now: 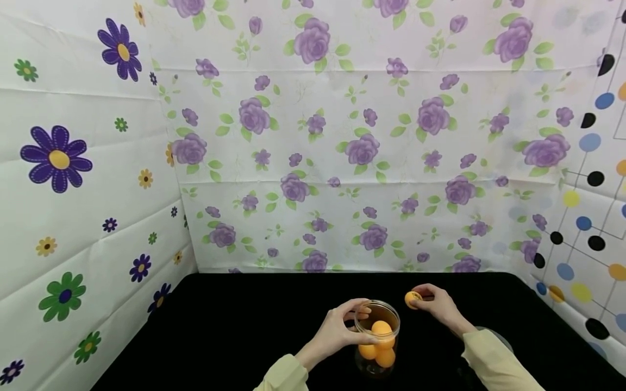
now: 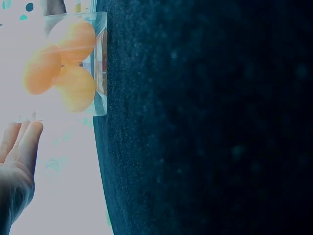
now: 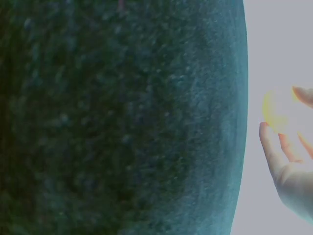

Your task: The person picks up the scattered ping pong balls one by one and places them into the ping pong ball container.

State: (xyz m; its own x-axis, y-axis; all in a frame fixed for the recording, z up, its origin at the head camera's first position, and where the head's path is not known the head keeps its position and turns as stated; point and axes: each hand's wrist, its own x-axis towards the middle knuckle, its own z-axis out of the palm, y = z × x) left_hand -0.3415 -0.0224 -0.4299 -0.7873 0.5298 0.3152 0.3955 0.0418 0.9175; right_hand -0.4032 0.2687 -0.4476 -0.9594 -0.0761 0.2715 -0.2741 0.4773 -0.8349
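A clear round jar (image 1: 375, 369) stands upright on the black table, its mouth uncovered. Several orange ping-pong balls (image 1: 385, 357) are piled inside it; the left wrist view shows these balls (image 2: 73, 39) through the clear wall. My left hand (image 1: 342, 326) grips the jar near its rim, thumb on the near side and fingers on the far side. To the right of the jar, my right hand (image 1: 440, 305) pinches another orange ping-pong ball (image 1: 412, 300) with dark print on it. That ball is raised off the table and looks washed out in the right wrist view.
Black cloth covers the table (image 1: 244, 326). Partly behind the right sleeve lies a clear round rim (image 1: 504, 339), mostly hidden. Flowered sheets (image 1: 332, 163) hang at the back and left, and a dotted sheet (image 1: 582, 244) hangs at the right.
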